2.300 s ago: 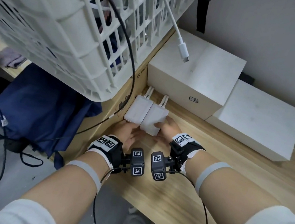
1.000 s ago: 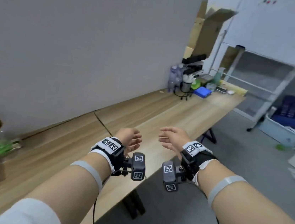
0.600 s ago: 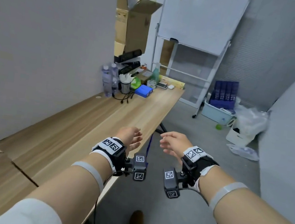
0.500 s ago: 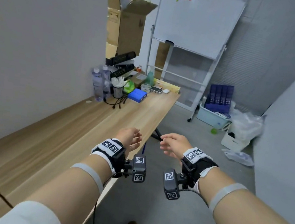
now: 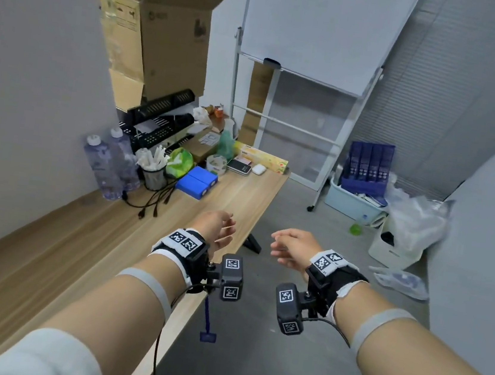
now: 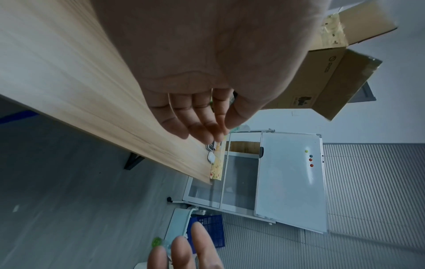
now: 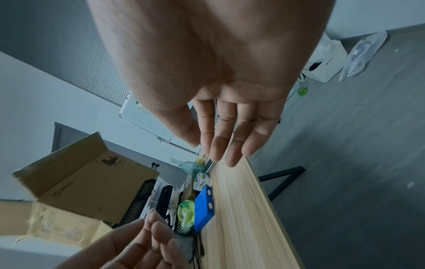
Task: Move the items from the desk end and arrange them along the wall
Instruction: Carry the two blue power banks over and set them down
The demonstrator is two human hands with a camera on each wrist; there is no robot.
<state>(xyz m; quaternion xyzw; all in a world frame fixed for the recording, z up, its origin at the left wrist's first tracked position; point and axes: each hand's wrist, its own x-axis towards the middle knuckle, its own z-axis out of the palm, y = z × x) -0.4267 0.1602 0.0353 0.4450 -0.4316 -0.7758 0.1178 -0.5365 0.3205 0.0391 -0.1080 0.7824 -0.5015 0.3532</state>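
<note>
Head view: my hands, left and right, hung empty and loose; the clutter sat ahead at the desk's far end, left nearer.

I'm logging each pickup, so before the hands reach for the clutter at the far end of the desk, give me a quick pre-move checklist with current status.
1. Left hand empty, fingers relaxed: ok.
2. Right hand empty, fingers relaxed: ok.
3. Desk bare between the hands and the clutter: ok.
4. Blue box free on its near side for a grasp: ok.
5. Black cables by the pen cup lie loose on the desk, a possible snag: not ok.
6. Water bottles capped and upright: ok; how full, cannot tell.
</note>
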